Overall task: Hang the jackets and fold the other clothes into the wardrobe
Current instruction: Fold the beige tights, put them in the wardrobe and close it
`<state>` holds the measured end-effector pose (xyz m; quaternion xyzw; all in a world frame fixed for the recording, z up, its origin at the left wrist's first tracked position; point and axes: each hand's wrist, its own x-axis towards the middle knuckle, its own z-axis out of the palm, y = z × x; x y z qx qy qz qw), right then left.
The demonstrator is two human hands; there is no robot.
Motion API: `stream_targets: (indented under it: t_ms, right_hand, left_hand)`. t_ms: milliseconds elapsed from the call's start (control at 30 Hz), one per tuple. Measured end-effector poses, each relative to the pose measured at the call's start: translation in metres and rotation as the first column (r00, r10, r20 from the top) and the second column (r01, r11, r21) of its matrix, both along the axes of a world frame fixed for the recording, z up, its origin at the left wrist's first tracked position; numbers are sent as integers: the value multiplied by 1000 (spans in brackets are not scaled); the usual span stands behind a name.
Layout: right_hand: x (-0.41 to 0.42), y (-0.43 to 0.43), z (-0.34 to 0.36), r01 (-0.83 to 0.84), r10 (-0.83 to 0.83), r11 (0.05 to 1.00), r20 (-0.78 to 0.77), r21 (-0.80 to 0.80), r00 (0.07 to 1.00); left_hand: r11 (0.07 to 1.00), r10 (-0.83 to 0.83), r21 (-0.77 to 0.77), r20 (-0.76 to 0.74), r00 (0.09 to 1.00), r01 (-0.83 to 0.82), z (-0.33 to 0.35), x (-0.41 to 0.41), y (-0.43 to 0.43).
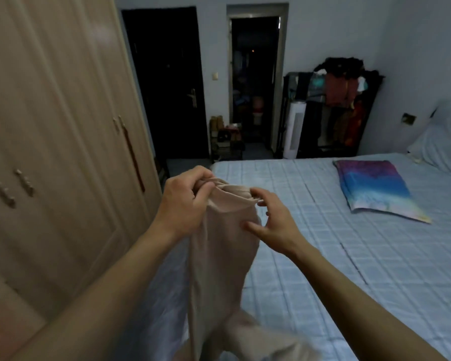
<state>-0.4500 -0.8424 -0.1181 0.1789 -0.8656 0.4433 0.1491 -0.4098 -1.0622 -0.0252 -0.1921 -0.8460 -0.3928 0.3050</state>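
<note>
1. The wardrobe (50, 126) fills the left side. Its pale wood doors are closed, and the pairs of handles sit on the door edges.
2. The bed (349, 256) takes up the right side under a light blue checked cover. Its near corner lies just beside the wardrobe's right edge, with only a narrow strip of floor between them. Most of the cover is bare and flat.
3. A beige garment (219, 256) hangs in the air over the bed's left edge, between the wardrobe and the mattress. Its top hem is bunched and its lower part trails down blurred at the bottom of the view.
4. A dark clothes rack (341, 105) loaded with clothes stands against the far wall beyond the foot of the bed, beside an open doorway (255, 82).
5. A pillow (448, 136) rests at the bed's far right edge.
6. A folded cloth (375, 188) in purple, blue and white lies flat on the cover near the pillow, well apart from the hands.
7. The left hand (182, 204) pinches the bunched hem, its fingers curled tight round the cloth.
8. The right hand (274, 225) is just beside the garment's right edge. Its fingers are spread wide and loosely bent, and the thumb lies against the fabric without gripping it.
</note>
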Motion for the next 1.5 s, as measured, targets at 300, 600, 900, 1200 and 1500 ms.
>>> stream_targets:
  t_ms: [300, 600, 900, 1200, 1500]
  right_hand:
    - [62, -64, 24, -106, 179, 919, 163, -379, 970]
    - [122, -72, 55, -50, 74, 940, 59, -337, 996]
    - [105, -78, 130, -1, -62, 892, -126, -452, 990]
    - [91, -61, 194, -69, -35, 788, -156, -612, 987]
    - [94, -44, 200, -61, -67, 770, -175, -636, 982]
  left_hand:
    - [999, -13, 42, -47, 999, 15, 18, 66, -50]
    - [973, 125, 196, 11, 992, -125, -11, 84, -82]
    - [836, -325, 508, 154, 933, 208, -36, 105, -81]
    - [982, -114, 181, 314, 943, 58, -85, 98, -10]
    - [964, 42, 256, 106, 993, -68, -59, 67, 2]
